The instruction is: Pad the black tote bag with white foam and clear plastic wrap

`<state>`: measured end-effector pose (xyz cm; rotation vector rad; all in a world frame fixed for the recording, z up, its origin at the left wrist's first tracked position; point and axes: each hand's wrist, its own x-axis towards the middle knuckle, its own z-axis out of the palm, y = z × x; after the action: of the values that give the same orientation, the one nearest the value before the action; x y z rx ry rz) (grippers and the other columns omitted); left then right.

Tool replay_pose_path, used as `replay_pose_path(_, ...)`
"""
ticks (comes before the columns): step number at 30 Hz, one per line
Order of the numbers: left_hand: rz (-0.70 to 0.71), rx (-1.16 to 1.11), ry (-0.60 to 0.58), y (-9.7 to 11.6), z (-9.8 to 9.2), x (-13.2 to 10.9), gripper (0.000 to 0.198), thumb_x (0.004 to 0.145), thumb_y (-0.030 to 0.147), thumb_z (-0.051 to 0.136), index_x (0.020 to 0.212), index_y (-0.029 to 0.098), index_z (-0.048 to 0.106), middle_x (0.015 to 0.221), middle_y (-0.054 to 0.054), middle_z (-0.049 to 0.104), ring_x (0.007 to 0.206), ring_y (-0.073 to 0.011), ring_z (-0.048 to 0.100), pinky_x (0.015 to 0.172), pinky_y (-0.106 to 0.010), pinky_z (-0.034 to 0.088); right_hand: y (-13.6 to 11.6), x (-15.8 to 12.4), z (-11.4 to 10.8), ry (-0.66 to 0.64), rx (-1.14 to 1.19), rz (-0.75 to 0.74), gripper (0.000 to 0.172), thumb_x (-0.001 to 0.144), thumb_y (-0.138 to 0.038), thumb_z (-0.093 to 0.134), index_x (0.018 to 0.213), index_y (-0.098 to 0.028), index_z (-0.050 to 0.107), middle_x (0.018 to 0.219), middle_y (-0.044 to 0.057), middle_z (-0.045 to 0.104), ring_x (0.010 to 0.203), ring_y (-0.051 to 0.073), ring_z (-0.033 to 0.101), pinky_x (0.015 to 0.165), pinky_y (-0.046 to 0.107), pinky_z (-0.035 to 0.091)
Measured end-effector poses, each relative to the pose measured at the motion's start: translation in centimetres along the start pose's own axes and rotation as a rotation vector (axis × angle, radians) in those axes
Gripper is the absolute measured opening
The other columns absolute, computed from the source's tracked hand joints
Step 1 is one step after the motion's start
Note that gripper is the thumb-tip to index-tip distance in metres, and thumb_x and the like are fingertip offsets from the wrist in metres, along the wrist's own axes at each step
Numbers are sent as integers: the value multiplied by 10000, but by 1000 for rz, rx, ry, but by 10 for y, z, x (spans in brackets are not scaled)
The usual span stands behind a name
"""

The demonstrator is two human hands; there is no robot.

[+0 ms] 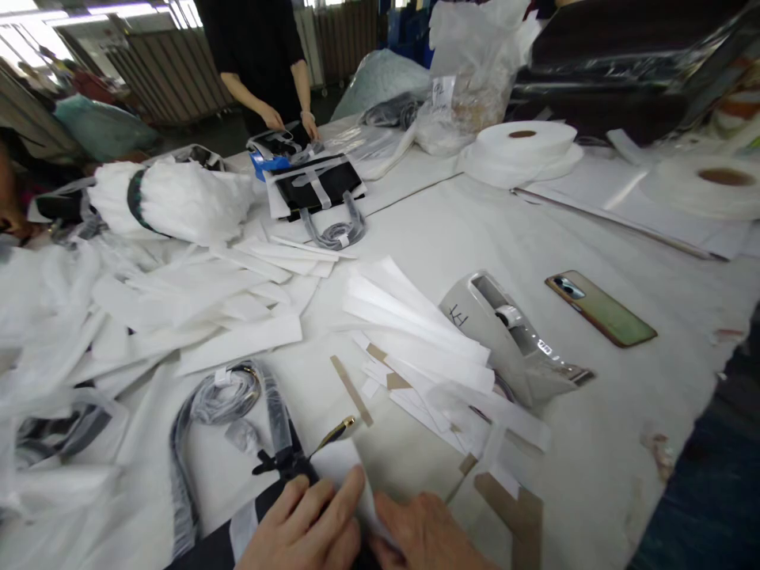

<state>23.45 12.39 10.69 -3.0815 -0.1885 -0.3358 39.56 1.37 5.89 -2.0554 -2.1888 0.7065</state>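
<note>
In the head view a black bag [207,552] lies at the bottom edge, partly hidden by my hands. My left hand [309,522] rests over its top edge, with bent fingers pressed on a white wrapping strip [344,463]. Closed at the strip's right side is my right hand [424,532], its thumb hidden from view. A gold zipper pull [338,430] sticks out just beyond the strip. The bag's handle [181,451], wrapped in clear plastic, curves up on the left beside a coiled, plastic-wrapped strap [226,394].
White strips [409,309] fan out beside a grey tape dispenser [511,332] and a phone [601,307]. Loose white sheets [195,301] heap on the left. White rolls [522,150] stand at the back. Across the table a person [261,71] handles items near another black bag [314,186].
</note>
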Motion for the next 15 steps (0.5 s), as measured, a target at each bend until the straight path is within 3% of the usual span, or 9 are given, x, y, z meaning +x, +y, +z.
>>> replay_pose_path(2,97,-24,-16,-10,-1,12,189,879,410,547,882,226,592,1379,1,497,1194,-228,457,1163,-449,111,1,1,2,-25,-16,-41,164,745,-200,618,907,-176,608,715,38,701,537,199,616,443,289,224)
replay_pose_path(4,202,-81,-97,-18,2,23,338,854,543,521,903,216,593,1364,-10,500,1291,-258,366,1167,-479,-85,2,3,1,-64,18,-41,136,764,-191,591,897,-170,610,745,55,703,568,206,617,476,287,263)
replay_pose_path(7,207,-222,-228,-25,13,31,465,813,644,475,858,191,569,1035,-26,616,1151,-211,483,1190,-430,-22,6,1,-14,-90,221,19,34,790,-169,563,762,-178,579,717,30,676,604,175,591,532,268,308)
replay_pose_path(9,163,-293,-281,-27,19,31,485,780,674,478,802,194,543,872,-5,592,994,-197,538,1189,-440,72,10,-8,-30,-100,428,64,116,804,-156,547,693,-181,525,631,-23,608,564,120,530,527,236,302)
replay_pose_path(12,178,-298,-313,-27,23,28,467,788,651,477,795,188,539,889,-22,582,949,-212,534,1176,-503,130,16,-32,-49,-146,637,119,184,798,-144,552,643,-186,462,516,-80,455,487,70,422,470,209,245)
replay_pose_path(15,190,-297,-294,-26,20,24,472,795,640,477,944,204,579,973,-49,567,1010,-239,511,1156,-559,142,17,-64,-44,-149,635,196,214,810,-175,585,627,-189,477,514,-79,453,492,75,443,467,203,262)
